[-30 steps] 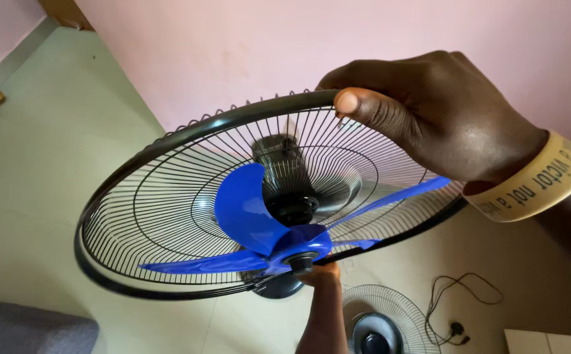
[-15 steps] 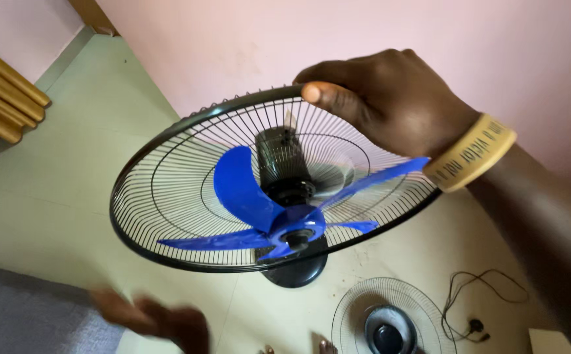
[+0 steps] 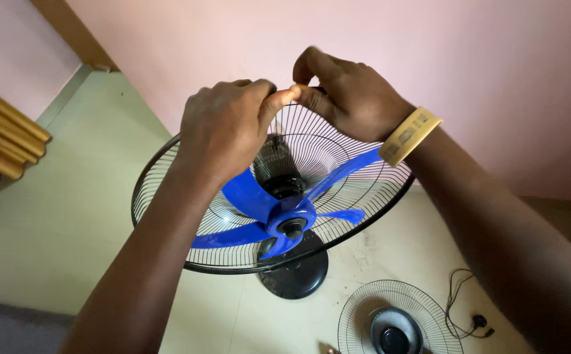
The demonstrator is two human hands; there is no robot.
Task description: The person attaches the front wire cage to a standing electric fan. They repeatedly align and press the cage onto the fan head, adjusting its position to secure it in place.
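Observation:
A standing fan with blue blades (image 3: 279, 219) and a black rear wire guard (image 3: 167, 216) tilts up toward me on its round black base (image 3: 295, 275). Its front is uncovered. My left hand (image 3: 223, 128) and my right hand (image 3: 341, 92) meet at the top of the guard's rim, both pinching it there with thumbs and fingertips touching. A yellow band (image 3: 409, 136) circles my right wrist. The black motor housing (image 3: 279, 170) shows behind the blades.
A detached round front grille (image 3: 397, 314) with a dark centre cap lies on the pale floor at lower right, next to a black cord and plug (image 3: 469, 314). A pink wall rises behind. Wooden slats (image 3: 0, 134) stand at the left.
My left hand has come up from below the fan and joined the right hand at the top of the guard's rim. The fan now sits lower and more centred in view.

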